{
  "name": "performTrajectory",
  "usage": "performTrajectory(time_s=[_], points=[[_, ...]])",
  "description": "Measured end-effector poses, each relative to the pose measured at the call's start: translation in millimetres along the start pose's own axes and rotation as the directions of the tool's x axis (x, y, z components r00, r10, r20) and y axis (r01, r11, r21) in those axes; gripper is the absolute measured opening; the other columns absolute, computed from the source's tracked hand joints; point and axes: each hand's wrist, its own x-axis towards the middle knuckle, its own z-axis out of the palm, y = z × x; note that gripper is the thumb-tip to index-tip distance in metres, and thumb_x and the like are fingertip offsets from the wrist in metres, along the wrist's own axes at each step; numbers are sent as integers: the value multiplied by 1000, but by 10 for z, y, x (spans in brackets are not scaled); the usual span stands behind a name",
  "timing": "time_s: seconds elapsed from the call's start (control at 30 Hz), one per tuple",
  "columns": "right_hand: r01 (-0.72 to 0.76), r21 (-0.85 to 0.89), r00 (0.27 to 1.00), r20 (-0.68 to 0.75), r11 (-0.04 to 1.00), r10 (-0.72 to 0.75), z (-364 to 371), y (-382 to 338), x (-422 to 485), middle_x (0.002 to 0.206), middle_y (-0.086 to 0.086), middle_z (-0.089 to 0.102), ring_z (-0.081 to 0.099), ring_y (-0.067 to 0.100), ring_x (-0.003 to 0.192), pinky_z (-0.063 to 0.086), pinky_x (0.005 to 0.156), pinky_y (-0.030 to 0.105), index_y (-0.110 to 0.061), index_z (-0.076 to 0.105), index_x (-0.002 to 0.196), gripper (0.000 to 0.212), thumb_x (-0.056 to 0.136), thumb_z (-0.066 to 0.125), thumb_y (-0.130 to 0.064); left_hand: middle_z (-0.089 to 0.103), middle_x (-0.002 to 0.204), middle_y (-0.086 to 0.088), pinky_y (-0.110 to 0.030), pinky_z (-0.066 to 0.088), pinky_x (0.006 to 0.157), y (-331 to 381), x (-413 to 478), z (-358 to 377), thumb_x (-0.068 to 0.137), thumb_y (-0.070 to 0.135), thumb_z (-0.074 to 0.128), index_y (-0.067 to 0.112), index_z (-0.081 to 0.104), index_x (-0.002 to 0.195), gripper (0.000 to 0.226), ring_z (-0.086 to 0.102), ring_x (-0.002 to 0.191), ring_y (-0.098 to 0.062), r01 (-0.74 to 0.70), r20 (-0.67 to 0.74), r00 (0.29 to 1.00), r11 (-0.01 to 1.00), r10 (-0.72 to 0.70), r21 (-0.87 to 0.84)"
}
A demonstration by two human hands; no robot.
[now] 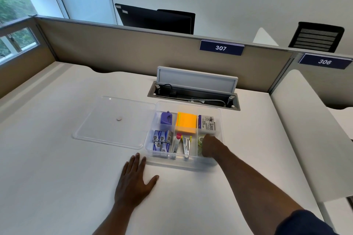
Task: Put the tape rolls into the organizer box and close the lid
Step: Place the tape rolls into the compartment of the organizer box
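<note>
While the left hand (134,181) lies flat with fingers spread on the white bench (57,168), just in front of the organizer box's near left corner, the right hand (211,146) reaches into the clear organizer box (188,104) at its near right compartment. That hand's fingers curl down over the tape rolls (201,140), pale greenish and see-through, which sit inside that compartment; whether the fingers actually clamp a roll cannot be told, since the hand hides most of them. Behind that compartment, a white printed packet (208,122) fills the far right section. An orange sticky note pad (186,122) occupies the far middle section, and a purple plastic item (166,118) sits in the far left one. Small blue and white boxes (162,140) are stacked in the near left compartment, and the near middle one holds metal staplers (186,146) beside a tool with a red end (177,142). The clear lid (107,122) lies flat on the bench, just left of the box, its edge touching or nearly touching the box. Beyond the box, a cable hatch (194,89) in the bench stands open.
</note>
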Motion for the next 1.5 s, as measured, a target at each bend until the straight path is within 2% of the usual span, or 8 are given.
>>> performTrajectory(time_s=[0.3,0.53,0.7,0.87,1.1,1.27,1.4,1.5], points=[[-15,79,996,-84,997,22,-25,-30,2,118,20,63,63,33,107,53,89,35,6,52,118,44,82,65,-14,23,157,-9,-29,2,116,-4,3,-3,80,74,33,18,30,146,87,19,145,-22,-4,-1,1000,1000,4,2],[-47,150,989,-129,988,67,-36,-53,34,118,22,65,63,34,108,51,91,33,6,57,114,32,88,55,-12,20,158,-7,-33,8,118,-7,0,14,80,75,33,19,28,147,88,14,146,-20,-5,-20,1000,1000,4,-7],[-73,150,980,-174,986,99,-48,-38,18,118,23,62,64,36,105,54,86,36,4,53,117,35,85,57,-10,18,158,-7,-35,10,119,-6,1,15,80,76,31,19,26,148,89,13,147,-20,2,-20,1000,1000,-2,-2],[9,35,971,-241,999,-1,-30,-26,4,116,24,63,64,39,101,53,84,41,-2,49,114,31,84,53,-8,16,159,-6,-35,9,119,-6,0,23,80,76,30,20,25,148,89,12,147,-19,5,-18,1000,1000,-5,1],[44,15,990,-132,999,-42,21,-26,-16,123,24,58,62,39,108,52,90,42,-3,42,120,44,82,62,-10,21,158,-7,-29,1,117,-1,-3,-4,80,75,32,19,29,147,87,16,146,-21,-2,-16,1000,1000,2,2],[49,11,993,-113,999,-48,7,-11,-11,122,24,58,62,39,107,53,89,42,-3,42,119,47,79,65,-10,21,158,-7,-36,12,119,-13,4,13,80,76,31,20,28,147,88,16,146,-21,1,-9,1000,1000,-1,10],[45,-1,993,-109,999,-45,28,-10,-15,124,24,58,62,38,108,53,93,45,-3,42,122,48,82,65,-16,20,158,-7,-36,12,119,-15,5,20,80,76,29,20,28,147,88,15,146,-20,6,-5,1000,1000,-6,21],[24,19,990,-138,1000,-21,31,-22,-26,121,22,60,63,37,106,53,90,44,-4,43,120,45,82,63,-17,19,158,-7,-35,11,119,-9,9,17,80,76,29,19,27,147,88,13,146,-20,7,-8,1000,1000,-7,15]])
